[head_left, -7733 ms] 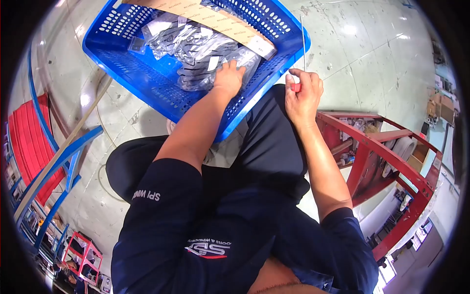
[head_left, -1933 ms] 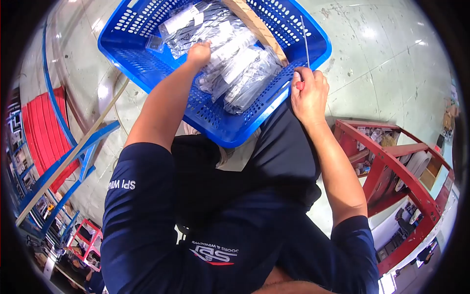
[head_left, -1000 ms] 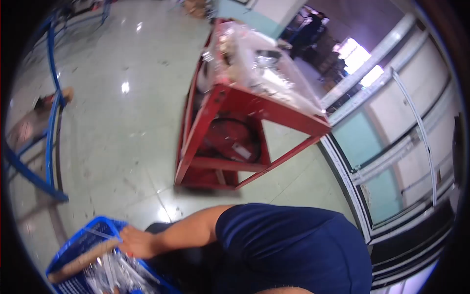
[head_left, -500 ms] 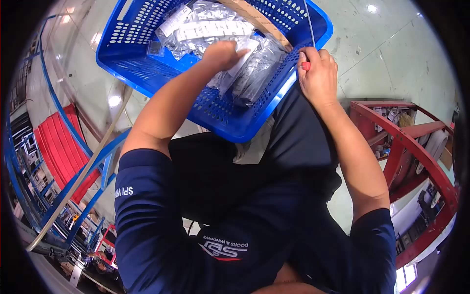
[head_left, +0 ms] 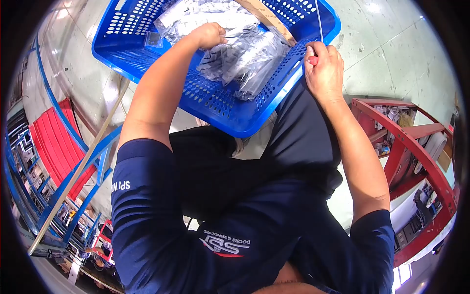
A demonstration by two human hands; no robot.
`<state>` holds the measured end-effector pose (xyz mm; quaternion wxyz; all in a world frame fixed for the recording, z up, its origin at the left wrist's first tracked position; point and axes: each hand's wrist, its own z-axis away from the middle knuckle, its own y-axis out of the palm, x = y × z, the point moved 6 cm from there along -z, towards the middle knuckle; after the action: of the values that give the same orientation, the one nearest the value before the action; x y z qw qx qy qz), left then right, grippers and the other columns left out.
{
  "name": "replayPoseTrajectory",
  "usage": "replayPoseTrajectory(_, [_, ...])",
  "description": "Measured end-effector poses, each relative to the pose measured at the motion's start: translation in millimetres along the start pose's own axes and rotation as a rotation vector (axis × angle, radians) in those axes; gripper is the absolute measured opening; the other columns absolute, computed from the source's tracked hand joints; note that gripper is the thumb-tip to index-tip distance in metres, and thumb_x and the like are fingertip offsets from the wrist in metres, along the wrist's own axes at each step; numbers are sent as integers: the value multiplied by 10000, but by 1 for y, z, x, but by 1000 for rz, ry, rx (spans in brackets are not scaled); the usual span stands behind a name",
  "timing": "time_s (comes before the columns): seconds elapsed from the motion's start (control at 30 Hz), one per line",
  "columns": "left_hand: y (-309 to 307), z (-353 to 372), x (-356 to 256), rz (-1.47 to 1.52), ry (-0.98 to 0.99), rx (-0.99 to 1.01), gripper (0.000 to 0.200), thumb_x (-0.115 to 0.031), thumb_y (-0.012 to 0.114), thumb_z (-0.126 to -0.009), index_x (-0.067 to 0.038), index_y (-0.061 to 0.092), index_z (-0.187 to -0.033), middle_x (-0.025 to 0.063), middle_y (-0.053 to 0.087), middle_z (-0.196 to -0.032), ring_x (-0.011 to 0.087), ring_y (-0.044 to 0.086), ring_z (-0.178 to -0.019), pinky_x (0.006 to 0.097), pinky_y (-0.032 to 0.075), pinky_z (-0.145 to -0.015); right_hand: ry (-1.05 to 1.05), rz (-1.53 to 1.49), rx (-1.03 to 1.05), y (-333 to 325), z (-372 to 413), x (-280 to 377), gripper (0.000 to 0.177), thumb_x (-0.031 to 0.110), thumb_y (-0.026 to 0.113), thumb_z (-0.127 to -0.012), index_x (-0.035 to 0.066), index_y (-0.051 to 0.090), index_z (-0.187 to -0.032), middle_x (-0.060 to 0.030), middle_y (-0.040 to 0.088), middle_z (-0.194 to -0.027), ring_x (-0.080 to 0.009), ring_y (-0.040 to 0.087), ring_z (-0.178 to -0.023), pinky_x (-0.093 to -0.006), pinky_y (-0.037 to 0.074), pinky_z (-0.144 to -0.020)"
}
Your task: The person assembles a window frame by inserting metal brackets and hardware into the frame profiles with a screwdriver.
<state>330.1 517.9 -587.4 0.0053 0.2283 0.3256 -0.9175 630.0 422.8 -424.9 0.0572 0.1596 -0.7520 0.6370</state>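
My left hand [head_left: 208, 36] is inside a blue plastic basket [head_left: 223, 125], its fingers curled on the edge of a clear plastic bag [head_left: 223, 54]. More bagged parts [head_left: 257, 61] lie beside it, their contents blurred by glare and folds. At the basket's right rim, my right hand [head_left: 324, 71] is closed round a screwdriver [head_left: 312, 60] with a red handle. Its long thin metal shaft points up and away over the rim. Most of the handle is hidden in the palm.
A long brown cardboard strip [head_left: 267, 17] leans inside the basket, near a small clear packet [head_left: 153, 39]. On the right stands a red metal frame [head_left: 406, 137] with things on it. Blue metal racks [head_left: 56, 210] and a ribbed red panel [head_left: 61, 147] are at left.
My left hand has moved up and left over the bags, and the bags beneath have shifted. The basket sits slightly higher in view. My right hand keeps hold of the screwdriver.
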Motion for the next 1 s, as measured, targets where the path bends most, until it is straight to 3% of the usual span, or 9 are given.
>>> replayPoseTrajectory(0.13, [-32, 6, 10, -58, 161, -192, 310, -348, 706, -951, -40, 722, -980, 169, 724, -873, 297, 663, -817, 420, 514, -814, -13, -4, -21, 1, -1, -3, 159, 263, 674, -957, 140, 709, -1051, -178, 629, -899, -395, 632, -881, -515, 496, -830])
replayPoseTrajectory(0.33, [-75, 31, 60, -49, -9, -287, 364, -397, 663, -990, -34, 686, -977, 135, 652, -810, 254, 594, -788, 415, 480, -771, 4, -39, -22, 2, 0, -5, 159, 261, 682, -949, 143, 706, -1053, -172, 630, -898, -391, 632, -872, -507, 498, -820])
replayPoseTrajectory(0.4, [-66, 29, 75, 42, -172, -215, 344, -397, 670, -968, -85, 747, -1091, 194, 743, -1045, 332, 699, -995, 426, 521, -922, -42, -36, -64, 1, 0, -5, 159, 261, 684, -946, 142, 705, -1049, -171, 630, -898, -392, 632, -868, -508, 499, -814])
replayPoseTrajectory(0.67, [-51, 22, 76, -126, -320, -389, 349, -349, 587, -985, -134, 729, -1221, 147, 697, -1298, 354, 643, -1197, 468, 509, -1015, -22, -22, -52, 3, -1, -7, 174, 260, 691, -938, 139, 697, -1063, -174, 629, -889, -393, 635, -865, -511, 503, -814])
replayPoseTrajectory(0.73, [-48, 36, 46, -148, -359, -491, 381, -329, 580, -979, -122, 690, -1279, 168, 701, -1282, 360, 635, -1224, 473, 509, -1026, -48, -35, -70, 3, -1, -7, 174, 263, 689, -939, 141, 698, -1063, -176, 631, -890, -394, 637, -867, -513, 503, -812])
replayPoseTrajectory(0.8, [-59, 65, -33, -536, 136, -1075, 290, -222, 623, -896, -73, 656, -1142, 199, 698, -1036, 396, 679, -997, 521, 526, -893, -40, -24, -69, 3, -1, -7, 172, 264, 687, -940, 140, 701, -1060, -176, 633, -890, -395, 639, -866, -513, 504, -810])
replayPoseTrajectory(0.87, [-31, 44, -74, -383, 289, -823, 302, -150, 600, -845, -57, 640, -1130, 199, 673, -1039, 416, 669, -1009, 546, 523, -891, -39, -19, -63, 4, -1, -6, 171, 265, 686, -941, 139, 703, -1056, -176, 635, -890, -395, 640, -866, -512, 504, -809])
replayPoseTrajectory(0.93, [22, 25, -104, -204, 324, -629, 320, -242, 600, -913, -31, 641, -1149, 215, 703, -1085, 419, 681, -1036, 537, 528, -916, -8, -5, -57, 5, -1, -7, 167, 268, 684, -943, 139, 707, -1046, -175, 640, -887, -392, 642, -864, -513, 504, -809])
replayPoseTrajectory(1.0, [74, 9, -109, -82, -52, -134, 489, -412, 604, -950, 15, 645, -1184, 278, 705, -1146, 430, 685, -1090, 508, 528, -966, -24, -12, -55, 3, -2, -6, 165, 268, 684, -943, 139, 709, -1043, -175, 641, -884, -390, 643, -861, -513, 505, -809])
